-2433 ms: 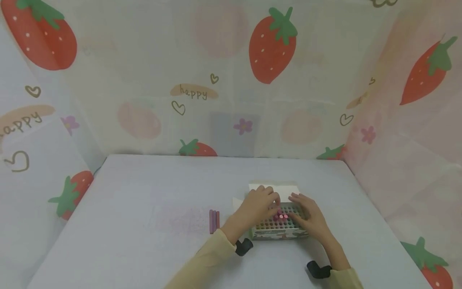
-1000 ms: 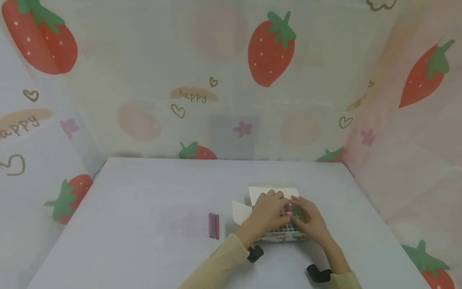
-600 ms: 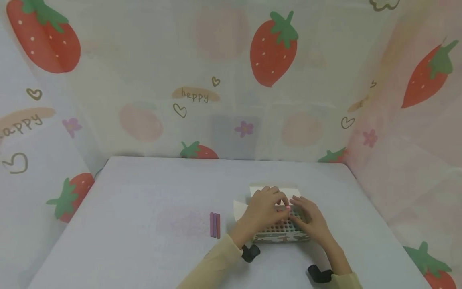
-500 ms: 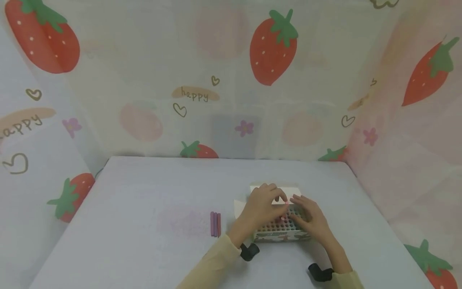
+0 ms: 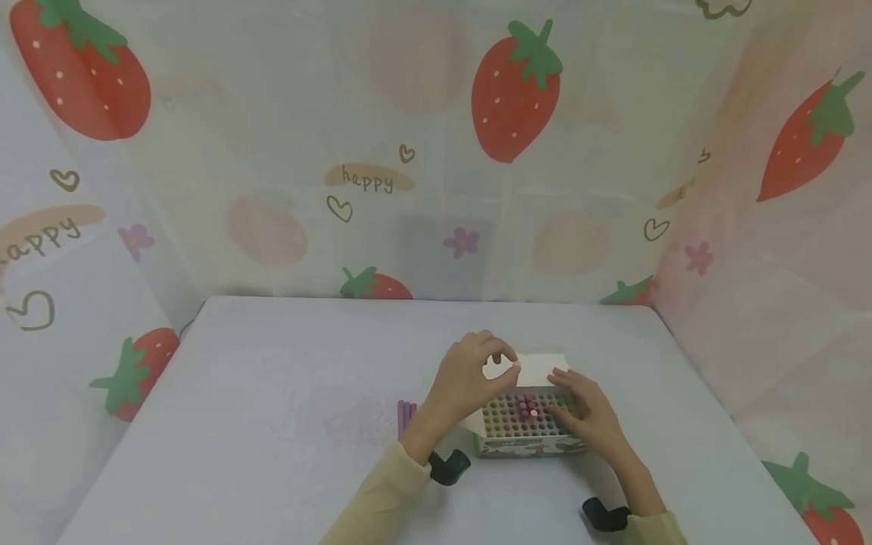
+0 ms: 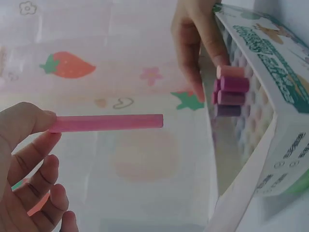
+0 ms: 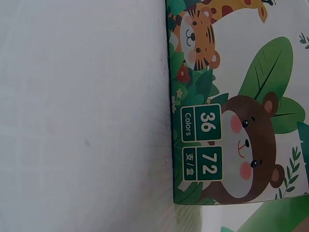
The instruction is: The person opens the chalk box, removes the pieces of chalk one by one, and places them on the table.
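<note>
My left hand (image 5: 463,382) pinches one end of a pink crayon (image 6: 108,123) between thumb and forefinger, above the left side of an open box (image 5: 531,448). In the left wrist view the crayon lies level across the picture, apart from the box. Several crayons, pink, purple and peach (image 6: 231,84), stand in a cluster in the box's grid of holes. On the box's right side rests my right hand (image 5: 594,412), its fingers extended along the edge and its thumb over the holes. The right wrist view shows only the printed box front and the table.
Purple and reddish crayons (image 5: 403,415) lie on the white table (image 5: 272,469) left of the box, partly hidden by my left forearm. The box's white lid flap (image 5: 545,369) stands up behind it. A strawberry-print backdrop (image 5: 436,151) encloses the table.
My left hand has risen out of the box and moved left with the pink crayon, uncovering the holes and standing crayons. My right hand has stayed on the box.
</note>
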Motion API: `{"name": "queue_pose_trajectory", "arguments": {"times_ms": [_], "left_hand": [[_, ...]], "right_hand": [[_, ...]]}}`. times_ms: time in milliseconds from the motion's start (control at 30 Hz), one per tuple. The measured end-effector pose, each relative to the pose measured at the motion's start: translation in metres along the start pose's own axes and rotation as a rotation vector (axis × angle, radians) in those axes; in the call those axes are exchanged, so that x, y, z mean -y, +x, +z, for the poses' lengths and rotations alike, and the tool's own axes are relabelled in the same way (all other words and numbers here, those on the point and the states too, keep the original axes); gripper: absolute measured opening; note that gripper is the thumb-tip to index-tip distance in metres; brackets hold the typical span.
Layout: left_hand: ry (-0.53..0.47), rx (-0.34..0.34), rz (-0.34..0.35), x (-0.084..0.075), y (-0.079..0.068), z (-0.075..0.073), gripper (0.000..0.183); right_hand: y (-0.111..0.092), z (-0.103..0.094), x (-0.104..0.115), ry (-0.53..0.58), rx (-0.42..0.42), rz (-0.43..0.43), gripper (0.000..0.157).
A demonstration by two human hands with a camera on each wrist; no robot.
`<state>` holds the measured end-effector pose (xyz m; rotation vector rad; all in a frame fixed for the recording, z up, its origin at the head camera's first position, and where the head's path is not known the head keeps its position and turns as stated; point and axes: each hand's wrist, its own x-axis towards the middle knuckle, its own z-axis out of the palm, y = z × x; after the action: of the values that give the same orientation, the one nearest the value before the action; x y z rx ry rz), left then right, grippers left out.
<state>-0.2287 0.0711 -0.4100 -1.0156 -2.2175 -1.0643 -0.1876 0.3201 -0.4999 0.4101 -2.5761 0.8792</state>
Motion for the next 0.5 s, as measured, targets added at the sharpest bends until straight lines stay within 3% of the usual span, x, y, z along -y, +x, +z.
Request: {"name": "queue_pose_trajectory", "arguments": {"times_ms": [267, 500], "left_hand": [[0.003, 0.021, -0.075, 0.005, -0.002, -0.018, 0.008], [-0.010, 0.017, -0.098, 0.012, -0.007, -0.032, 0.006]], "right_hand": [[-0.001, 0.000, -0.001, -0.012, 0.002, 0.006, 0.050], [0.000, -0.001, 0.000, -0.007, 0.002, -0.006, 0.050]]}}
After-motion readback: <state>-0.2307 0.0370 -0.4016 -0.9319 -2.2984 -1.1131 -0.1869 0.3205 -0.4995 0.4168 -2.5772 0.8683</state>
